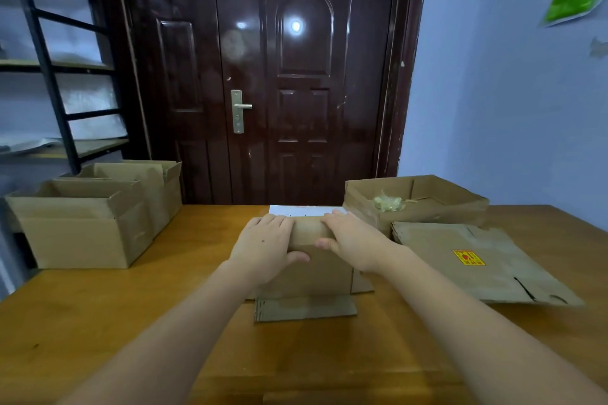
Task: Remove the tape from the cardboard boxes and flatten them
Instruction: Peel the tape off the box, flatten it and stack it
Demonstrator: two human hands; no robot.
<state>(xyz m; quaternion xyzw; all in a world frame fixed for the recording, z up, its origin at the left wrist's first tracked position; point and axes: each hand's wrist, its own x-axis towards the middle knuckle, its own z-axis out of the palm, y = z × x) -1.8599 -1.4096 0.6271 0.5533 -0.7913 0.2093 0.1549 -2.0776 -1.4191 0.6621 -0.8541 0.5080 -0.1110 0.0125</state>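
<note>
Small cardboard box at table centre, bottom flap lying flat twd camera. Both hands on its top edge: left hand and right hand side by side, fingers draped over far side, thumbs on near face. Flattened cardboard w/ yellow sticker to R; open box holding tape wad behind it. Two open boxes far L. Dark door beyond.

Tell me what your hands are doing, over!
Left hand and right hand both grip the middle box, folding it flat. Flattened cardboard lies right. Nothing blocking.
</note>
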